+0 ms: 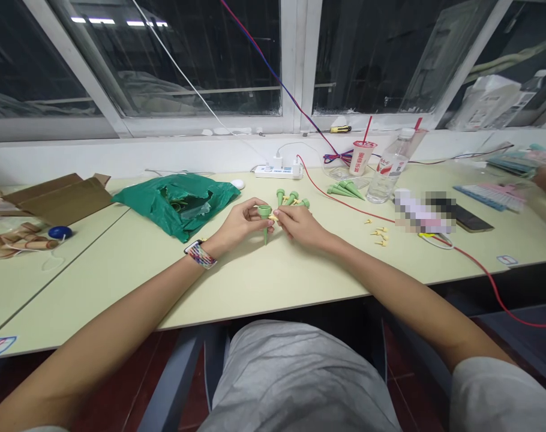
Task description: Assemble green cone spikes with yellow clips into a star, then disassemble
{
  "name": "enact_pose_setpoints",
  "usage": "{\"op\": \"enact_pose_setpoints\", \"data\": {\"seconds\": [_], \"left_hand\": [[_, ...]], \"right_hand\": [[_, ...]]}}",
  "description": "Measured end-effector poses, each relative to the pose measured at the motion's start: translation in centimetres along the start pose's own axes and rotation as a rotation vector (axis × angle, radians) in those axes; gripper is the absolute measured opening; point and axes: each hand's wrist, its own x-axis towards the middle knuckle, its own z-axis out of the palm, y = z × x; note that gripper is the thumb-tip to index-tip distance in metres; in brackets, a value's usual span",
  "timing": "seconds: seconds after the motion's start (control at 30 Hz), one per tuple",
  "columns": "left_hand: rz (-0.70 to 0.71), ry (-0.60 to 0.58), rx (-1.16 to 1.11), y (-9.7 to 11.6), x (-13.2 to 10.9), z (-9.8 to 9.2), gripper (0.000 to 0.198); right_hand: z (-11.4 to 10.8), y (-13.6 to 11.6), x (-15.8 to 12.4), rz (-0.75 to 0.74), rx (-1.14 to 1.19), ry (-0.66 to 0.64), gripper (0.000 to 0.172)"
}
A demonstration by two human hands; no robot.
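A green spike (264,212) points tip-down above the table (273,282), pinched in the left hand (247,222); the right hand (300,223) pinches a yellow piece (273,218) against it, seemingly partway joined. Just beyond, spikes with yellow pieces (292,197) look done; farther right, bare spikes (348,189) and loose yellow pieces (379,234) seem left. Red lettering on the cup (360,161) and bottle (387,168) is illegible.
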Motion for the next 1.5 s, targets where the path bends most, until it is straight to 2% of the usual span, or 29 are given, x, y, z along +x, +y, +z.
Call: {"op": "enact_pose_setpoints", "data": {"seconds": [0.07, 0.17, 0.23, 0.3, 0.43, 0.5, 0.57, 0.67, 0.73, 0.8, 0.97, 1.03, 1.1, 1.17, 1.27, 1.33, 1.4, 1.5], "left_hand": [[0.008, 0.002, 0.023, 0.2, 0.0, 0.1, 0.044], [-0.016, -0.051, -0.010, 0.1, 0.0, -0.1, 0.042], [-0.024, -0.063, -0.013, 0.0, 0.0, -0.3, 0.042], [0.001, -0.036, 0.031, -0.1, 0.0, -0.3, 0.044], [0.102, 0.049, 0.144, 0.0, 0.0, 0.0, 0.046], [0.095, 0.056, 0.157, 0.1, 0.0, -0.1, 0.046], [0.030, 0.022, 0.107, 0.2, 0.0, -0.2, 0.042], [-0.061, -0.054, -0.007, 0.6, -0.1, -0.5, 0.034], [-0.064, -0.073, -0.011, 0.8, -0.3, -0.5, 0.033], [-0.034, -0.069, 0.045, 1.0, -0.4, -0.4, 0.035], [0.062, 0.005, 0.170, 1.0, -0.5, -0.1, 0.047], [0.087, 0.018, 0.193, 1.1, -0.5, -0.1, 0.046], [0.085, 0.012, 0.215, 1.3, -0.5, -0.1, 0.044], [0.058, -0.014, 0.218, 1.4, -0.6, -0.3, 0.039], [-0.012, -0.069, 0.141, 1.1, -0.5, -0.5, 0.033], [-0.064, -0.086, 0.063, 0.7, -0.4, -0.7, 0.035], [-0.080, -0.086, 0.021, 0.5, -0.4, -0.6, 0.037], [-0.026, -0.068, 0.069, 0.9, -0.5, -0.4, 0.038]], "right_hand": [[0.0, -0.2, -0.1, 0.060, 0.052, -0.020, 0.038], [-0.1, -0.4, -0.3, -0.047, -0.047, 0.031, 0.027], [-0.1, -0.5, -0.4, -0.086, -0.056, 0.033, 0.026], [0.1, -0.5, -0.3, -0.020, 0.065, -0.007, 0.032], [0.8, -0.3, 0.1, 0.249, 0.386, -0.107, 0.038], [1.0, -0.4, 0.1, 0.304, 0.411, -0.128, 0.038], [1.0, -0.6, -0.2, 0.215, 0.270, -0.082, 0.035], [0.7, -0.7, -0.7, -0.030, -0.065, 0.034, 0.028], [0.6, -0.5, -0.9, -0.084, -0.131, 0.036, 0.028], [0.6, -0.3, -0.9, -0.026, -0.004, -0.016, 0.029], [0.7, -0.1, -0.3, 0.286, 0.519, -0.161, 0.033], [0.7, -0.2, -0.1, 0.383, 0.642, -0.195, 0.032], [0.8, -0.3, -0.1, 0.439, 0.662, -0.228, 0.031], [0.9, -0.3, -0.3, 0.383, 0.531, -0.188, 0.030], [0.9, -0.2, -0.8, 0.086, 0.114, -0.003, 0.022], [0.9, -0.2, -1.0, -0.077, -0.095, 0.065, 0.018], [0.8, -0.3, -1.1, -0.107, -0.134, 0.059, 0.020], [0.9, -0.2, -1.0, 0.005, 0.052, 0.024, 0.025]]}}
